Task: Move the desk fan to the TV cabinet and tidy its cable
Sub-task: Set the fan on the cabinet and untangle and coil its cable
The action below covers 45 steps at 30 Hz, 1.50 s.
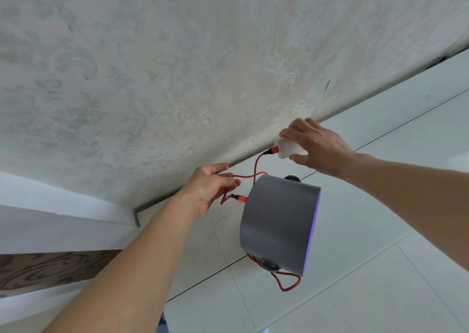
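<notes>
The right hand grips a white charger block from above, fingers and thumb curled round it, close to the patterned wall at about one o'clock from the fan. The left hand, at nine o'clock from the fan, has its fingers curled loosely round a loop of the red cable; whether it pinches the cord or only hooks it cannot be told. The desk fan, a grey drum with a purple front rim, sits on the pale cabinet top just out from the wall, so the move looks done. The cable is the unfinished part: one plug sits in the fan's rear at nine o'clock, the cord snakes up to the charger block, and a slack loop spills from under the fan at six o'clock. Judging by this, the tidying is only begun, with the slack yet to be gathered. Both forearms reach forward from the lower edge, the left from seven o'clock with the palm turned toward the fan, the right from four o'clock with the wrist bent down over the block.
</notes>
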Available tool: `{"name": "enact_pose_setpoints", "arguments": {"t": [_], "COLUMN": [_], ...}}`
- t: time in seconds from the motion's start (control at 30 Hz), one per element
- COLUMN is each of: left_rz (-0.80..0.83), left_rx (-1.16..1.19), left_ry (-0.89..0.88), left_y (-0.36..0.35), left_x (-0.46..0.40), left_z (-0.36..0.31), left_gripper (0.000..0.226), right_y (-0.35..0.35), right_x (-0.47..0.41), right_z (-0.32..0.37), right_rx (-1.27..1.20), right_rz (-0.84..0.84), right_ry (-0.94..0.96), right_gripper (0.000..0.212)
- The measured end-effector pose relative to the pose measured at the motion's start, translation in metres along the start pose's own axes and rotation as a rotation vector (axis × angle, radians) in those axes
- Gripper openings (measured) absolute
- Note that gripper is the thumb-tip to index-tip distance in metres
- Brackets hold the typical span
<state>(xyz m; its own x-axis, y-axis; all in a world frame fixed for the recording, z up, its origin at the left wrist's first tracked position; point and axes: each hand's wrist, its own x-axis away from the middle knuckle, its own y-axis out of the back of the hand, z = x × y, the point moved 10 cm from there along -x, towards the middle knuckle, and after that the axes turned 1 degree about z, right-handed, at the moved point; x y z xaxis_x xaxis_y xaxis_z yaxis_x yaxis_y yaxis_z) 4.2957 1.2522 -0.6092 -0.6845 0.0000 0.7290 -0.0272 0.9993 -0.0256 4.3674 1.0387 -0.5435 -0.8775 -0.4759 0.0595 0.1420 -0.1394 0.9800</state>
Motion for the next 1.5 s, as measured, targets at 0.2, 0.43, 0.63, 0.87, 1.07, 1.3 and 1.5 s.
{"name": "enact_pose_setpoints", "arguments": {"t": [0.2, 0.43, 0.63, 0.87, 1.07, 1.3, 1.5], "left_rz": [0.038, 0.053, 0.034, -0.071, 0.005, 0.079, 0.047], "left_rx": [0.009, 0.315, 0.43, 0.271, 0.294, -0.085, -0.333], "left_ry": [0.113, 0.153, 0.219, -0.054, -0.178, -0.274, -0.273], "left_y": [0.008, 0.016, 0.016, 0.027, 0.025, 0.025, 0.023], "left_x": [0.011, 0.016, 0.024, 0.027, 0.035, 0.039, 0.043], "left_z": [0.013, 0.026, 0.041, 0.011, -0.005, -0.009, 0.001], "left_gripper": [0.023, 0.013, 0.007, 0.042, 0.051, 0.053, 0.041], "right_y": [0.02, 0.027, 0.009, -0.005, -0.018, -0.021, -0.022], "right_x": [-0.02, -0.045, -0.051, -0.05, -0.045, -0.045, -0.041], "right_z": [0.033, 0.071, 0.084, 0.104, 0.12, 0.136, 0.137], "right_rx": [0.025, 0.04, -0.105, -0.223, -0.331, -0.34, -0.463], "right_rz": [-0.006, 0.136, 0.41, 0.538, 0.578, 0.57, 0.573], "right_ry": [0.148, 0.187, 0.05, 0.002, -0.04, 0.004, -0.04], "right_gripper": [0.056, 0.052, 0.047, 0.051, 0.075, 0.056, 0.052]}}
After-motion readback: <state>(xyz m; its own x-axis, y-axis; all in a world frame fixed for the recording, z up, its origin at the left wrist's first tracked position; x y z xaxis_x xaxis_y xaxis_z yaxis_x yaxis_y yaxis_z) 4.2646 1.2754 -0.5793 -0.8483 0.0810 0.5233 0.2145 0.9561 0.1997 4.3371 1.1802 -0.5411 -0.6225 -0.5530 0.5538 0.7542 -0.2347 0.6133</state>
